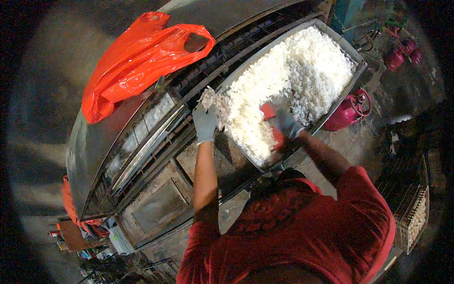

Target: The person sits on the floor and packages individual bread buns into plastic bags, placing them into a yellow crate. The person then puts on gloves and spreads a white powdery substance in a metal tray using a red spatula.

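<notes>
Left grey-gloved hand (205, 124): bent around crumpled pale-grey cloth (215, 100).
Right grey-gloved hand (289, 125): blurry, at flat red tool (278, 139); can't tell how closed.
Fluffy white grains (253, 94): in long grey tray (339, 39), two o'clock from left hand.

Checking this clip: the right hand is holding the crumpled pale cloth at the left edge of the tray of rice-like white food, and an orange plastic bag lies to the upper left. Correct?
Not quite: in the head view, the left hand holds the crumpled pale cloth at the left edge of the tray. The rest stands.
</notes>
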Available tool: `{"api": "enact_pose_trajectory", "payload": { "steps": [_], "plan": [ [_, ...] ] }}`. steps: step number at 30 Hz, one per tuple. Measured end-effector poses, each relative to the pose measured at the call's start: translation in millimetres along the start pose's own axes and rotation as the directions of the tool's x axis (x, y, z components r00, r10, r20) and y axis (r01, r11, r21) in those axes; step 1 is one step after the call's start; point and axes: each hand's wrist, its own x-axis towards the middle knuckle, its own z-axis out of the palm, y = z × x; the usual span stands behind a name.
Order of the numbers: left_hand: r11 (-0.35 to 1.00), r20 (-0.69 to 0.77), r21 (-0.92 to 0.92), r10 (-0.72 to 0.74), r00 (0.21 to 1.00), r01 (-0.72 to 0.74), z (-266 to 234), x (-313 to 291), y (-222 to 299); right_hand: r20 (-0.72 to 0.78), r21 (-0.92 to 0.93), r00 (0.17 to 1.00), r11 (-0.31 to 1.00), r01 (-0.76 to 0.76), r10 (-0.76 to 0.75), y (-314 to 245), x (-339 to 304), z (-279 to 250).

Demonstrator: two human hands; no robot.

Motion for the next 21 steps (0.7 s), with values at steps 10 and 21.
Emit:
{"api": "enact_pose_trajectory", "payload": {
  "steps": [10,21],
  "plan": [
    [0.246,0.067,-0.95,-0.445,0.893,0.194,-18.0,-41.3,-53.5,0.014,-0.289,0.857,0.818,0.497,-0.516,36.3,63.0,-51.8],
    [0.492,0.202,-0.761,-0.441,0.874,0.424,25.6,-56.5,73.4,0.694,-0.424,0.72,0.813,0.399,0.009,-82.0,40.7,-110.7]
  ]
}}
